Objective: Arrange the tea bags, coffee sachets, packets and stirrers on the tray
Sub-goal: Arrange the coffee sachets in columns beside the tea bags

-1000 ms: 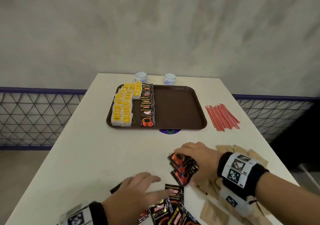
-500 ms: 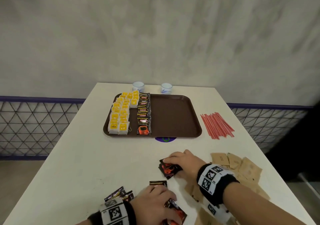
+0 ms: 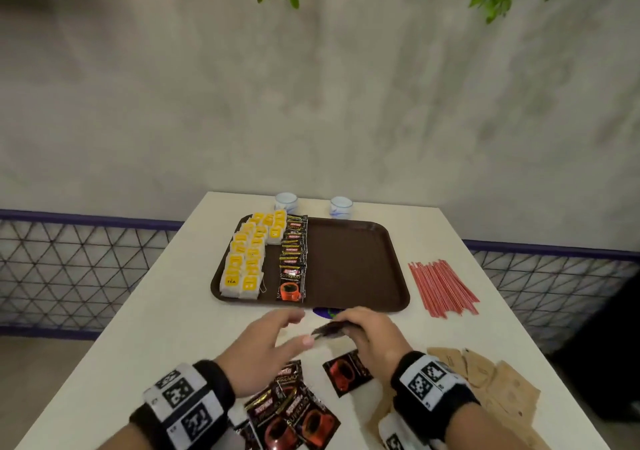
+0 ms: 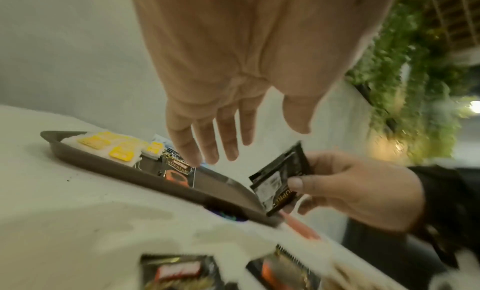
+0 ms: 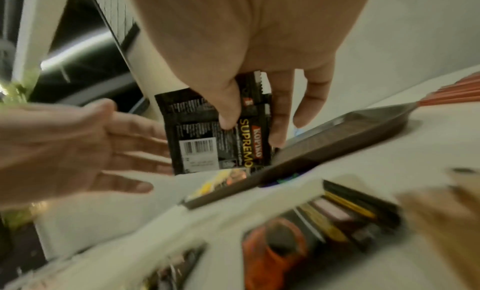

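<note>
White tabletop [image 3: 145, 311] fills the frame centre, w/ a brown rectangular plastic tray [image 3: 356, 262] mid-frame. Right hand [image 3: 367, 332] pinches a small stack of black foil coffee sachets [image 5: 218, 134] (maybe two or three, blurry) just below the tray's near edge. Left hand [image 3: 263, 342] is loose, fingers straight, holding nothing. Square the stack, then lay it beside the existing sachet row [image 3: 293, 255], labels matching.

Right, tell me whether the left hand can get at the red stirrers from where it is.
Probably not directly. The left hand is open near the table's middle; the right hand, holding coffee sachets, sits between it and the red stirrers on the far right.
</note>
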Demonstrator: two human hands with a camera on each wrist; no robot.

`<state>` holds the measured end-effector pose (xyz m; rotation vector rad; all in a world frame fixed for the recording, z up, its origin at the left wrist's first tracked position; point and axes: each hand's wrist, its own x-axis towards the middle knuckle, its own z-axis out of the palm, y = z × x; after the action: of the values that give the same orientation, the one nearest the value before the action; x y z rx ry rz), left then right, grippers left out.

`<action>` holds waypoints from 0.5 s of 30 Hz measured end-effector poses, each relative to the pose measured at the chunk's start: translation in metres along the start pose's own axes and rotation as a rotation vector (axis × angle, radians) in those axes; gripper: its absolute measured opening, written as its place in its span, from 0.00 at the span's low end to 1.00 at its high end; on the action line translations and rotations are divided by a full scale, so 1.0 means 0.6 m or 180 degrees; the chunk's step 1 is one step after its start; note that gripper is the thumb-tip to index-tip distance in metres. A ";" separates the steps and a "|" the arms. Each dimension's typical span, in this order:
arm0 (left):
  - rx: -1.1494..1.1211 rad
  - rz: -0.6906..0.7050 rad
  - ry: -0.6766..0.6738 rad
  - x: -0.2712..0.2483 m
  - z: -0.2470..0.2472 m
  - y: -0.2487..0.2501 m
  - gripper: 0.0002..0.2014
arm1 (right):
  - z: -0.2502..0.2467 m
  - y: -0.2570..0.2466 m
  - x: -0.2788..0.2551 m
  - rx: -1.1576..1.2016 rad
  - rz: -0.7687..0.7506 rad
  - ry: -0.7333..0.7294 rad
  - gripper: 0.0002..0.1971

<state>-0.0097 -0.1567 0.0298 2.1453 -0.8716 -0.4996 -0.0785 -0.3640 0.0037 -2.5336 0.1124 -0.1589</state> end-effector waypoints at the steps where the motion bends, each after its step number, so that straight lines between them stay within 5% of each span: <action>1: -0.0367 -0.0163 0.0087 0.009 -0.008 0.006 0.21 | -0.007 -0.005 0.002 0.0296 -0.0207 0.0160 0.13; 7: -0.2520 -0.0509 -0.0126 0.047 -0.016 0.053 0.14 | -0.055 -0.064 0.016 0.1147 -0.0852 0.0507 0.20; 12: -0.3040 -0.0597 0.0011 0.053 -0.020 0.045 0.15 | -0.048 -0.070 0.021 0.1342 -0.0776 0.0539 0.31; 15: -0.2879 -0.0604 0.0474 0.064 -0.030 0.041 0.18 | -0.053 -0.068 0.030 0.2194 -0.0161 0.0464 0.31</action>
<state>0.0169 -0.1873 0.0571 1.3979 -0.2558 -0.6597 -0.0630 -0.3503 0.0542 -1.8369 0.0396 -0.3384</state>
